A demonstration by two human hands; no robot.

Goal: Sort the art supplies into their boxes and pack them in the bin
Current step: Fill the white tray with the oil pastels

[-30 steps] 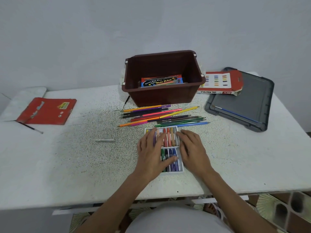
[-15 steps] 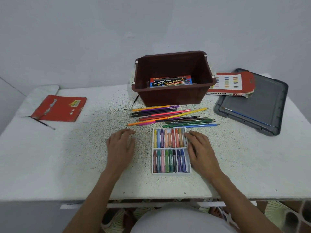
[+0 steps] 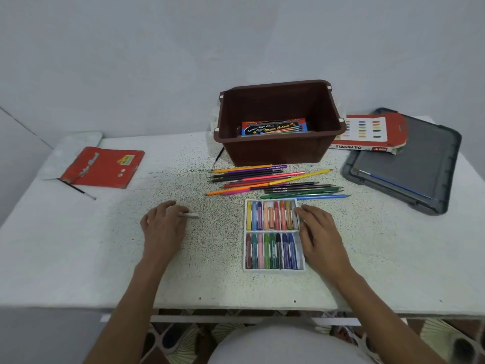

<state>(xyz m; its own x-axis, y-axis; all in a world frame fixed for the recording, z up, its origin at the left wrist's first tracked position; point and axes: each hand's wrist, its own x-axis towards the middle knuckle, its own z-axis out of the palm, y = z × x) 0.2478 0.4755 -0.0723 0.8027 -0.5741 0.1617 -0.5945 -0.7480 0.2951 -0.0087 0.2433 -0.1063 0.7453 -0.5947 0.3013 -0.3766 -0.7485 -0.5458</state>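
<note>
A white tray [image 3: 273,270] of oil pastels lies in front of me on the table. My right hand [image 3: 321,240] rests flat against its right side, fingertips at the top right corner. Left of the tray, my left hand [image 3: 162,228] has its fingertips curled on a loose white pastel stick [image 3: 191,215], whose right end sticks out. Behind the tray lie several coloured pencils [image 3: 275,183]. The brown bin [image 3: 273,152] stands behind them and holds a blue water colour box [image 3: 274,128].
The red oil pastels box [image 3: 367,135] lies on a grey lid [image 3: 414,169] at the right, with a blue brush [image 3: 393,185] on the lid. A red packet [image 3: 102,166], a thin brush [image 3: 78,191] and a white palette [image 3: 76,143] sit far left.
My left hand left the pastel tray and moved left onto the loose white stick. My right hand stayed at the tray's right side. The camera view shifted.
</note>
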